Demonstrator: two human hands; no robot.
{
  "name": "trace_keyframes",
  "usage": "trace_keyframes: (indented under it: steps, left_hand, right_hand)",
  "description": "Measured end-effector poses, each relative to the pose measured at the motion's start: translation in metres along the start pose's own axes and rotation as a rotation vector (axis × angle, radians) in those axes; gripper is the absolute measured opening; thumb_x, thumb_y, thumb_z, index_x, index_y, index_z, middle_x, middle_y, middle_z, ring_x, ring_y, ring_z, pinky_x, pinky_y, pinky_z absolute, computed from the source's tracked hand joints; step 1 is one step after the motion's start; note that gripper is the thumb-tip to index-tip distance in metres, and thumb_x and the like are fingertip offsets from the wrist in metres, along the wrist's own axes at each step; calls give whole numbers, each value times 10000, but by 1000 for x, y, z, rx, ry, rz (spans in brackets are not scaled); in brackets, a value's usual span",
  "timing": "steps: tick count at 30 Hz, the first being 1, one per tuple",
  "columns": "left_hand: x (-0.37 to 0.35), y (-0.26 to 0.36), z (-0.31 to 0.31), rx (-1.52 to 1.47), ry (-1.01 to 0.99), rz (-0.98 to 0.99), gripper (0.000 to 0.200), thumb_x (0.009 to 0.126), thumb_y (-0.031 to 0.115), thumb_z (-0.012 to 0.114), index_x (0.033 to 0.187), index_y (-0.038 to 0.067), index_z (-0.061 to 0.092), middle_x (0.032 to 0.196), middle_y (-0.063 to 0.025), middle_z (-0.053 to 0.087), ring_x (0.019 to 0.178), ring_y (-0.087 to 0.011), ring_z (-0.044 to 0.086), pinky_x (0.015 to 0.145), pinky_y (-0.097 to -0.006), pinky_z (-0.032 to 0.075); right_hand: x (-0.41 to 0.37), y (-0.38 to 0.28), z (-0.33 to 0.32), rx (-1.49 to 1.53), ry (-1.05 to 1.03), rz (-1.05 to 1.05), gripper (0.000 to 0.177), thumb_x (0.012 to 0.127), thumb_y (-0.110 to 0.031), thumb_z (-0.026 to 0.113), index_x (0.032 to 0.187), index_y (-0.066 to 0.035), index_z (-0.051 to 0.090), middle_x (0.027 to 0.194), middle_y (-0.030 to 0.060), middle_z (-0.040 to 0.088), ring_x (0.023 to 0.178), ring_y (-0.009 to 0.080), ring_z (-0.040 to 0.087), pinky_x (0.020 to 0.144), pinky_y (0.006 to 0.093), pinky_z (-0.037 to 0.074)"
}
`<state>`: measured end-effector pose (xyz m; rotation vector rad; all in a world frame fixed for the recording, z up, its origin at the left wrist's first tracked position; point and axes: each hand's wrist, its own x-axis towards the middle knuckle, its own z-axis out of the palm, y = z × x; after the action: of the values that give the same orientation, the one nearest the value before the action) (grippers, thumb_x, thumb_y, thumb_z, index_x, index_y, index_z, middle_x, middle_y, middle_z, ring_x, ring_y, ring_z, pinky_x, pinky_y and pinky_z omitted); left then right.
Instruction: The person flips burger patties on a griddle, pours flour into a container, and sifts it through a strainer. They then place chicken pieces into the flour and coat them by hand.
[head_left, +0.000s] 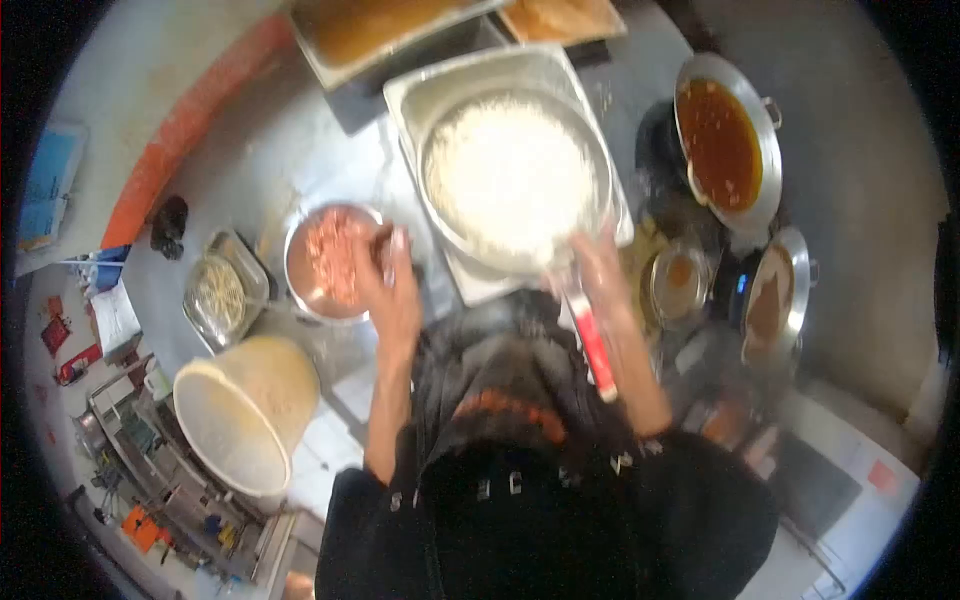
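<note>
My left hand [388,285] is at the right rim of a round metal bowl [296,262] of chopped reddish pieces [335,255]. Its fingers are curled; whatever they hold is too blurred to name. My right hand [605,280], smeared by motion, is closed on a utensil with a red handle [594,355] and a pale metal part. That hand is at the lower right edge of a large round pan [608,180] full of white, grainy food [515,175]. The pan sits in a pale rectangular tray [480,285].
A yellowish bucket [290,385] stands at lower left, beside a small tray of pale strips [222,290]. Two metal pans, of red-brown liquid [718,145] and brown contents [770,305], are at right, near a small bowl [680,280]. A brown-filled tray [375,30] is at top.
</note>
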<state>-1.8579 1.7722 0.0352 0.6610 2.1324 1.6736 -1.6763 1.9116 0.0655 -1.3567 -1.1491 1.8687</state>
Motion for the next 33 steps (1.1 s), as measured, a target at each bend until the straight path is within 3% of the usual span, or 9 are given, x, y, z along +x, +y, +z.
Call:
trace_keyframes:
  steps: [2,5,9,11,17,21,25,26,33]
  left_hand:
    - [-8,-21,5,-164,59,-76,282,996,169,572,1200,-21,526,1075,-111,595,963,-179,575,831,-314,484]
    - [-13,9,0,-10,-62,-98,269,989,149,575,1187,-26,526,1073,-115,588,963,-176,572,835,-305,484]
    - [-15,-33,5,-150,15,-163,278,995,181,574,1203,4,529,1071,-125,573,964,-171,565,844,-321,480]
    - [-20,-6,3,-175,-84,-232,302,993,206,580,1209,4,521,1073,-121,566,989,-185,558,849,-343,484]
    - [-33,-24,3,-110,-114,-239,365,989,259,588,1227,-11,526,1178,-155,588,1102,-253,572,920,-363,469]
    - [-3,-27,10,22,-131,-9,361,988,252,585,1221,-20,539,1188,-188,595,1131,-282,564,955,-388,457]
    - [-18,6,-2,14,-248,-208,359,1013,261,564,1241,-14,528,1166,-145,583,1007,-229,586,902,-345,484]
    - [-19,-11,-4,22,-204,-124,349,1015,256,560,1231,-17,530,1130,-139,592,970,-214,583,873,-336,486]
    - [-25,-17,-6,-6,-173,-111,327,987,197,583,1230,-13,519,1064,-138,601,940,-187,589,840,-313,492]
  right_hand:
    - [3,-9,7,-46,85,19,635,939,-199,553,1462,65,307,1224,213,606,884,221,678,748,297,542]
    - [22,33,-17,14,-42,256,827,964,-137,509,1530,0,-78,1136,200,635,783,227,683,457,330,530]
    - [24,15,-7,42,64,193,752,987,-160,488,1538,-8,0,877,102,610,619,192,622,442,327,512]
    - [15,19,3,-4,53,251,285,994,-230,494,1178,-37,596,962,95,640,756,137,614,561,277,496]
    - [32,35,10,90,160,107,653,942,-91,477,1513,-43,165,1037,189,632,603,246,663,437,317,526]
    - [2,-4,15,110,-21,-181,576,934,-132,538,1445,-8,301,1127,201,618,661,265,668,539,341,555]
    - [8,-7,3,58,-121,317,541,996,-190,452,1492,-56,283,1144,146,621,764,188,651,623,292,580]
    - [1,0,10,35,120,179,791,963,-85,449,1555,-85,-75,1305,274,544,705,270,699,446,309,557]
    - [10,1,3,64,57,182,580,921,-102,491,1454,15,295,1145,237,624,635,223,666,467,299,540]
